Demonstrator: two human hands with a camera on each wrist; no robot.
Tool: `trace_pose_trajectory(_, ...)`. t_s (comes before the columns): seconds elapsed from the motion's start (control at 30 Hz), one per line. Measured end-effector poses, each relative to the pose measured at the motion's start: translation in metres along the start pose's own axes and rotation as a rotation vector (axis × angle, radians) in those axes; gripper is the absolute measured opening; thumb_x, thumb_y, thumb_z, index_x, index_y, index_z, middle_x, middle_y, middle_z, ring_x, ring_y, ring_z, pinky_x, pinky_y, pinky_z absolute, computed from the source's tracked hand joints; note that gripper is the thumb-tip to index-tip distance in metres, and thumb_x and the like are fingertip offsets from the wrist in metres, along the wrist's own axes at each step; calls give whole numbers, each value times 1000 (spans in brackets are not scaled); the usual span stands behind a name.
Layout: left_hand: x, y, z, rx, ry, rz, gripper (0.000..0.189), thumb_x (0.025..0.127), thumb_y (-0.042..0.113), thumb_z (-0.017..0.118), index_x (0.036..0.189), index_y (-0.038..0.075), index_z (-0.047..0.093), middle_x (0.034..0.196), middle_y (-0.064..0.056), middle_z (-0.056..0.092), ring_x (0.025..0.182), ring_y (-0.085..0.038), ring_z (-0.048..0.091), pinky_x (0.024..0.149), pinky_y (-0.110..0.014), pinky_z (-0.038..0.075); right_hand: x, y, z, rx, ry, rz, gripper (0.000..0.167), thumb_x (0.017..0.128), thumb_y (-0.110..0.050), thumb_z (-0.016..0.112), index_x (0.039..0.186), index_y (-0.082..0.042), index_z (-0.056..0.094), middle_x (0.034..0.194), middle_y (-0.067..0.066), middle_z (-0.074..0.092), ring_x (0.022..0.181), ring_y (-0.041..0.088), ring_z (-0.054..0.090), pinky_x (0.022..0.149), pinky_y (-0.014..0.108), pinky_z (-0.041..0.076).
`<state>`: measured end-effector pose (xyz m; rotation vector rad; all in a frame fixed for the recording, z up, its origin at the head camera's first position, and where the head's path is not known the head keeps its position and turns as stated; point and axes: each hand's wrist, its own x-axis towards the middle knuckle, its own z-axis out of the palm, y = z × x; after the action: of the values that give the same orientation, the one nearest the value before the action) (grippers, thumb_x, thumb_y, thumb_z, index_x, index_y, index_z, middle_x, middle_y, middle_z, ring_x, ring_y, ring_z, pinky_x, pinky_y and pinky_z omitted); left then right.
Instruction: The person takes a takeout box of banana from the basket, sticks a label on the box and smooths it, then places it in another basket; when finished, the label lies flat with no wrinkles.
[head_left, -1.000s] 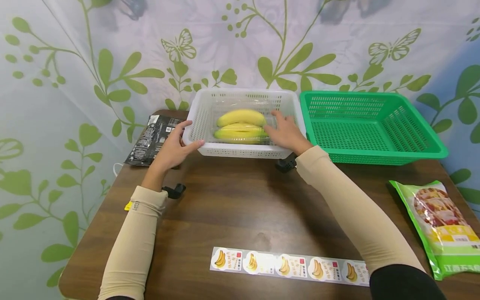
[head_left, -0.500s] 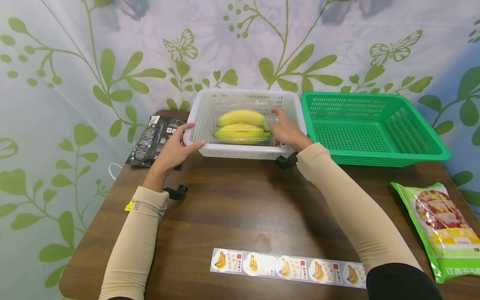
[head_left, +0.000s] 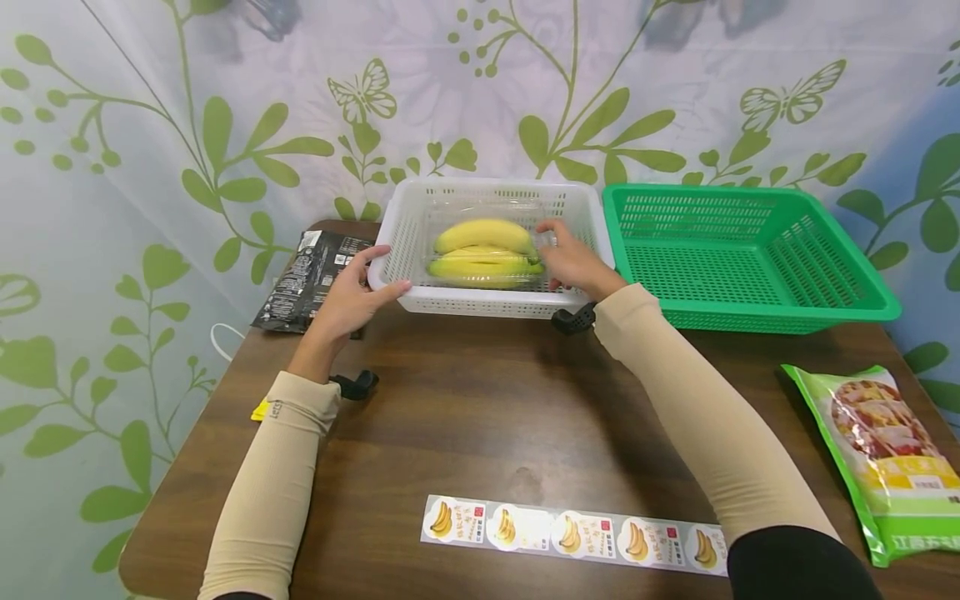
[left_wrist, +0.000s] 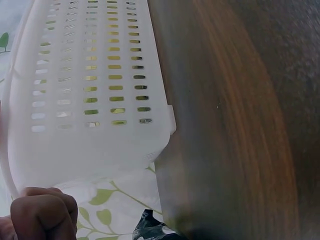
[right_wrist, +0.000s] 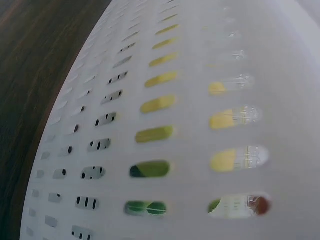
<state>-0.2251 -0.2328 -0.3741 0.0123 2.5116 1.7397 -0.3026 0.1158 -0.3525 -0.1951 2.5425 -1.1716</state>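
Observation:
Several yellow bananas (head_left: 482, 237) lie in a clear plastic box (head_left: 487, 210) inside the white plastic basket (head_left: 480, 304). My left hand (head_left: 347, 292) grips the basket's left rim, fingers at the outer edge and thumb along the front corner; its curled fingers (left_wrist: 42, 212) also show in the left wrist view. At the box's right end my right hand (head_left: 576, 260) is inside the basket, with fingers bent around that end. The basket wall (right_wrist: 185, 115) fills most of the right wrist view, with banana yellow showing through its slots and most of the hand hidden.
A green basket (head_left: 750, 312) stands right of the white one. To the left lies a black printed bag (head_left: 300, 279). A strip of banana stickers (head_left: 577, 533) lies near the front, and a green food bag (head_left: 885, 458) at the right edge of the brown table (head_left: 465, 400).
My right hand's fingers have moved from spread over the box's right end to bent around it. The left hand and the baskets have stayed in place.

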Motion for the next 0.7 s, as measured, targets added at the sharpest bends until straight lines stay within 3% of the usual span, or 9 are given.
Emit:
trace_pose_trajectory(0.2,-1,2,0,-14,-3,-16,81,92,34,78,159,23,33,141,-20,53,122,-28,55,97,-42,42,0,0,0,15,10,-11,45,109,-25,34,154,-21,28,117,19,54,65,27,57,56,36,41)
trace_pose_trajectory(0.43,-2,1,0,-35,-8,-25,82,92,32,79,159,23,33,141,-19,53,121,-27,56,96,-41,43,-5,-2,3,14,98,-39,40,108,-21,32,149,-19,36,95,16,51,71,36,56,62,39,44)
trace_pose_trajectory(0.5,-1,2,0,-43,-8,-24,82,92,32,79,159,23,33,142,-18,53,122,-27,56,97,-40,43,-6,-3,3,14,126,-50,39,109,-21,32,147,-18,37,97,16,49,70,33,54,66,40,46)
trace_pose_trajectory(0.7,-1,2,2,-72,-1,-22,81,92,30,79,159,21,33,145,-19,52,125,-27,55,99,-41,42,-8,-3,2,17,211,-94,34,106,-20,31,139,-17,40,81,10,46,64,23,50,62,36,43)
